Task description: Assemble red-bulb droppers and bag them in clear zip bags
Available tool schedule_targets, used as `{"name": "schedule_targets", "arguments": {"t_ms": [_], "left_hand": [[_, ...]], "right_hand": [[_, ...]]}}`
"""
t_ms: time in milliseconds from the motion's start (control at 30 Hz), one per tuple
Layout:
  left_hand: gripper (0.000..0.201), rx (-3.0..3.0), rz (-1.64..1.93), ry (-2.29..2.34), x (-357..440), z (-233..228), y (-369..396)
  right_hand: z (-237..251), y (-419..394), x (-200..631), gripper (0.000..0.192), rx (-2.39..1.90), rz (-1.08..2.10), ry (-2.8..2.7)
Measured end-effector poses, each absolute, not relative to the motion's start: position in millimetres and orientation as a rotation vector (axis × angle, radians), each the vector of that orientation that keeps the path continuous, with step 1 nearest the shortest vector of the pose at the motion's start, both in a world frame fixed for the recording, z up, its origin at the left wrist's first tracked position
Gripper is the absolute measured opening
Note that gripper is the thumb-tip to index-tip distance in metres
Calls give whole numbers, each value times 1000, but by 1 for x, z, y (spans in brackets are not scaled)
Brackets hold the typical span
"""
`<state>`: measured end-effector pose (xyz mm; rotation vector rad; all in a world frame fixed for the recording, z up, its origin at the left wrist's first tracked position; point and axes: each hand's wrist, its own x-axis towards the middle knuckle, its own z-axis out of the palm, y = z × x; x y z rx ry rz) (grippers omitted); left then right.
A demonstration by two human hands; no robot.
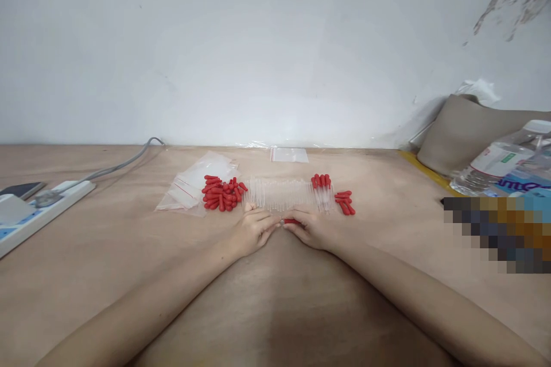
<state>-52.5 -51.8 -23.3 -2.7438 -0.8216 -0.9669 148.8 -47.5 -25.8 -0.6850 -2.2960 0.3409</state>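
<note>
My left hand (255,230) is closed on a clear dropper tube, mostly hidden by the fingers. In my right hand (313,230) a red rubber bulb (291,221) is pinched, its end facing the left fingertips, where the tube's end meets it or nearly so. Just beyond both hands lies a row of clear dropper tubes (278,194). To the left of that row is a pile of red rubber bulbs (220,195). At its right end several tubes with red bulbs on them (321,183) lie side by side, and a few loose red bulbs (345,204) lie farther right.
Clear plastic bags (183,189) lie left of the bulb pile. A small white zip bag (289,155) rests by the wall. At far left are a power strip (55,206), its grey cable (124,166) and a phone (21,190). Bottles (491,163) stand at right.
</note>
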Motion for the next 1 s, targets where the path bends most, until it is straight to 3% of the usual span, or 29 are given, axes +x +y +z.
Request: {"name": "schedule_targets", "arguments": {"t_ms": [300,533,767,1000], "left_hand": [[18,-2732,-1092,-931,-50,-19,-44],[32,-2706,-1160,-1219,-56,-14,-49],[22,-2698,-1035,-1262,-54,-9,-50],[20,-2733,-958,-1246,-53,-11,-50]], "right_hand": [[-18,-49,146,16,-807,638,-1988],[4,-22,169,27,-1005,946,-1432],[37,28,246,31,-1495,522,-1441],[19,47,231,23,-1755,260,-1780]]}}
